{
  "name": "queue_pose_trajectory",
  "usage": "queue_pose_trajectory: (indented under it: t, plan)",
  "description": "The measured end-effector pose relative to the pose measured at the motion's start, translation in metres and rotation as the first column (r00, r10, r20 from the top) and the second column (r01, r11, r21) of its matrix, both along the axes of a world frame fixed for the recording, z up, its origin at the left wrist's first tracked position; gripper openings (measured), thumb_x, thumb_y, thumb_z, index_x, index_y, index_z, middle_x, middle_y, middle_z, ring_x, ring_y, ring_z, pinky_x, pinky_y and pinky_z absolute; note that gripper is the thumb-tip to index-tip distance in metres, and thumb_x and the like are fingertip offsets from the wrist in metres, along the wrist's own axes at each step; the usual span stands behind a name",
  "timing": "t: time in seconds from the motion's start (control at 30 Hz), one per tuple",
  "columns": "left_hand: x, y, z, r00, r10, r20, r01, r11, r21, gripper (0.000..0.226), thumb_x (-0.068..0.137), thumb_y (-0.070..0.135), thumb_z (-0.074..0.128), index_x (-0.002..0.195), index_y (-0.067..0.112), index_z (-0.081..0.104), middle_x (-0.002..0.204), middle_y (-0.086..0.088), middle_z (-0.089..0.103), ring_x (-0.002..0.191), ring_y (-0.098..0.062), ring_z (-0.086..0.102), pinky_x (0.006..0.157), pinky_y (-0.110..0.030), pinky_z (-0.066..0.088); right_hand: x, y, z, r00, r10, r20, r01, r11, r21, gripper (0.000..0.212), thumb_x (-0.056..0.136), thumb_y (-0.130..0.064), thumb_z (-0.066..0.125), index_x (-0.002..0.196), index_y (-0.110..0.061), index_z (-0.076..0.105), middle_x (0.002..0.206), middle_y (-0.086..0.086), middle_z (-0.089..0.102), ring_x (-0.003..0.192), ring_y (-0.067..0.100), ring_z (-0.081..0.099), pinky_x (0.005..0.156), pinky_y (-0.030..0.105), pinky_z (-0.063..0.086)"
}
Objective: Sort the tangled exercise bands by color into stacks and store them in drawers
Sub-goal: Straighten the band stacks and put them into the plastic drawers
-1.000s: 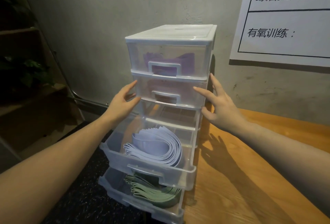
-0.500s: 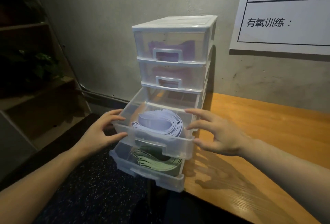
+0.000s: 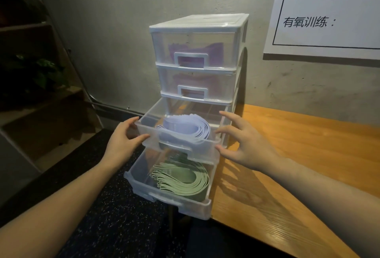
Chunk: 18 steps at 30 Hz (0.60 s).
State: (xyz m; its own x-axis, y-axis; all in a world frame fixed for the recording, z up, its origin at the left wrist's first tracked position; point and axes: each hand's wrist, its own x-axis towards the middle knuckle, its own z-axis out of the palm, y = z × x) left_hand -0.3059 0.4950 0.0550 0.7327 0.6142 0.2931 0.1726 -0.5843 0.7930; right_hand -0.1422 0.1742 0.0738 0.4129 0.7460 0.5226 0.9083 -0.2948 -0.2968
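Note:
A clear plastic drawer unit [image 3: 197, 23] stands at the left end of a wooden table [image 3: 298, 154]. Its third drawer [image 3: 203, 150] is partly pulled out and holds a coil of lavender bands [image 3: 185, 130]. The bottom drawer [image 3: 170, 198] sticks out further with green bands [image 3: 185, 179] inside. Purple bands [image 3: 213, 48] show through the closed top drawer, and pinkish ones [image 3: 185, 78] through the closed second drawer. My left hand [image 3: 121, 144] grips the third drawer's left front corner, thumb on its front. My right hand [image 3: 246, 146] touches the right front corner with spread fingers.
A white poster [image 3: 329, 10] with black text hangs on the grey wall to the right. Dark wooden shelving with a plant [image 3: 37, 72] stands at the left. Dark speckled floor [image 3: 115, 216] lies below the table's left edge.
Both hands dropped from the second drawer to the third drawer's front corners. The third drawer has slid inward and the bottom drawer now sticks out past it.

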Motion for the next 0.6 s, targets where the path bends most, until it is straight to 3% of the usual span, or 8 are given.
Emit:
queue_pose_trajectory:
  t: [0.07,0.13,0.27,0.37,0.5,0.6]
  plan:
    - [0.018,0.000,0.003,1.000,-0.007,0.000,0.007,0.999,-0.039,0.069,0.082,0.019,0.081,0.143,0.021,0.048,0.118,0.001,0.063,0.104,-0.012,0.063,0.082,-0.022,0.053,0.008,0.005,-0.003,0.997,-0.042,-0.060,0.042,0.999,0.014,0.038,0.087,-0.047,0.065,0.123,-0.036,0.060,0.160,-0.007,0.029,0.145,0.016,0.033,0.110,0.032,0.035]
    - [0.035,-0.002,0.006,1.000,0.001,0.015,0.000,0.997,-0.073,0.070,0.082,0.017,0.082,0.142,0.019,0.046,0.110,0.000,0.063,0.097,-0.008,0.062,0.073,-0.017,0.049,0.019,0.008,-0.004,0.983,-0.070,-0.168,0.079,0.996,0.048,0.041,0.087,-0.041,0.066,0.126,-0.036,0.055,0.162,-0.006,0.023,0.147,0.019,0.029,0.111,0.035,0.035]
    - [0.069,-0.005,0.004,0.994,0.083,0.074,-0.070,0.984,-0.162,0.040,0.081,0.015,0.083,0.105,0.013,0.052,0.090,0.002,0.061,0.077,-0.006,0.060,0.071,-0.026,0.049,0.039,0.017,-0.008,0.935,-0.078,-0.346,0.125,0.985,0.116,0.026,0.094,-0.030,0.065,0.114,-0.036,0.051,0.165,-0.002,0.018,0.153,0.011,0.013,0.114,0.041,0.035]
    - [0.093,-0.001,0.001,0.998,0.057,0.040,-0.051,0.988,-0.143,0.025,0.084,0.019,0.081,0.087,0.019,0.056,0.090,0.001,0.062,0.082,-0.013,0.061,0.074,-0.032,0.052,0.054,0.023,-0.009,0.922,-0.080,-0.378,0.144,0.979,0.144,0.014,0.098,-0.027,0.061,0.106,-0.036,0.055,0.167,0.000,0.014,0.154,0.009,0.005,0.110,0.045,0.041]
    - [0.119,0.004,-0.001,1.000,0.011,0.029,-0.007,0.991,-0.132,0.028,0.087,0.023,0.077,0.109,0.016,0.062,0.112,-0.005,0.063,0.100,-0.017,0.062,0.082,-0.026,0.051,0.072,0.030,-0.008,0.914,-0.107,-0.390,0.190,0.965,0.179,0.026,0.098,-0.013,0.061,0.108,-0.038,0.059,0.168,-0.004,0.007,0.155,0.017,0.008,0.114,0.023,0.025]
    - [0.131,0.006,-0.001,1.000,-0.017,0.016,0.019,0.993,-0.118,0.026,0.089,0.022,0.075,0.111,0.021,0.061,0.120,-0.006,0.060,0.102,-0.013,0.061,0.081,-0.022,0.049,0.084,0.031,-0.008,0.915,-0.141,-0.379,0.219,0.960,0.172,0.029,0.098,-0.007,0.060,0.107,-0.034,0.066,0.168,-0.004,0.011,0.154,0.018,0.012,0.103,-0.001,0.019]
